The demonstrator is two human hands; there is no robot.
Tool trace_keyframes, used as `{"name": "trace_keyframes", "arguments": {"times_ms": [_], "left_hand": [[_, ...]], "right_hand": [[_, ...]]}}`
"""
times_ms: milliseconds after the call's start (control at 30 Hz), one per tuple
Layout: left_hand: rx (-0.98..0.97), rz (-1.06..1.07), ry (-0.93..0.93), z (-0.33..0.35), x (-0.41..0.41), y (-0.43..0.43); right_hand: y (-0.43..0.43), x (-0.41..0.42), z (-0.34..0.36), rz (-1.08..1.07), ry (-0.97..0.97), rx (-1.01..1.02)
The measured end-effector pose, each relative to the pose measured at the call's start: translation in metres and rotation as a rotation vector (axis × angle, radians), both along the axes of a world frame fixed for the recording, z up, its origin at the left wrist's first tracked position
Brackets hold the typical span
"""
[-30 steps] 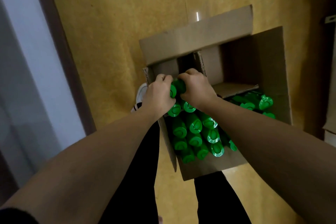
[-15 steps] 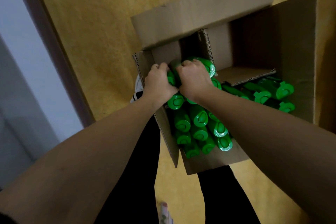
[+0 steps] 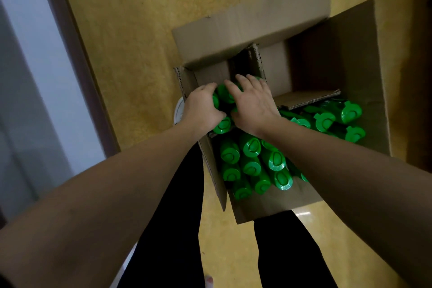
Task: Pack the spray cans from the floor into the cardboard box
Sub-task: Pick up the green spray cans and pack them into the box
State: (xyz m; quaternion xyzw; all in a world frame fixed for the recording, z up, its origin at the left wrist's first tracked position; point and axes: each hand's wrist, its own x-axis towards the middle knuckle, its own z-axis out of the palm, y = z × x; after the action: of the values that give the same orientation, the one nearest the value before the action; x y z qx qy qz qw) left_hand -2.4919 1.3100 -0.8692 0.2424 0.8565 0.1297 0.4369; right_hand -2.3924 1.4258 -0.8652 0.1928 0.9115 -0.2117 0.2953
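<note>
An open cardboard box [image 3: 268,208] stands on the floor between my feet. Several green-capped spray cans [image 3: 251,146] stand packed in its left part. More cans [image 3: 327,120] lie under a cardboard divider [image 3: 306,98] on the right. Both hands are at the box's far left corner. My left hand [image 3: 201,107] curls round the top of a green can [image 3: 222,125] next to the box wall. Beside it, my right hand [image 3: 253,103] lies over the neighbouring caps with its fingers stretched out flat.
The yellow floor [image 3: 140,30] surrounds the box. A dark door frame [image 3: 77,54] and a pale wall run along the left. A white round thing [image 3: 178,110] shows beside the box's left wall. My legs in black trousers [image 3: 177,217] stand at the near side.
My right hand's fingers have straightened from curled to flat over the caps. The left hand keeps its hold at the same corner. The view has shifted slightly.
</note>
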Motion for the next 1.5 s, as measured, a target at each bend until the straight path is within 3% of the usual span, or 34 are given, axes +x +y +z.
{"name": "trace_keyframes", "arguments": {"times_ms": [167, 300, 533, 833, 1033, 1200, 1500], "left_hand": [[-0.016, 0.026, 0.077, 0.04, 0.013, -0.003], [0.008, 0.038, 0.147, 0.114, 0.026, 0.006], [0.087, -0.054, 0.425, 0.334, 0.042, 0.016], [0.231, -0.001, 0.857, 0.619, 0.043, -0.008], [0.341, 0.097, 1.136, 0.77, 0.055, -0.057], [0.336, 0.184, 1.238, 0.83, 0.076, -0.11], [0.253, 0.238, 1.355, 0.86, 0.118, -0.176]], "right_hand": [[0.014, 0.021, 0.044, -0.051, 0.019, 0.062], [0.028, 0.033, 0.113, -0.046, 0.069, 0.127], [0.04, 0.039, 0.315, 0.014, 0.263, 0.216], [0.026, 0.015, 0.604, 0.105, 0.63, 0.456], [-0.01, 0.025, 0.755, 0.132, 0.914, 0.6], [-0.061, 0.039, 0.821, 0.131, 1.077, 0.638], [-0.131, 0.056, 0.846, 0.261, 1.152, 0.555]]}}
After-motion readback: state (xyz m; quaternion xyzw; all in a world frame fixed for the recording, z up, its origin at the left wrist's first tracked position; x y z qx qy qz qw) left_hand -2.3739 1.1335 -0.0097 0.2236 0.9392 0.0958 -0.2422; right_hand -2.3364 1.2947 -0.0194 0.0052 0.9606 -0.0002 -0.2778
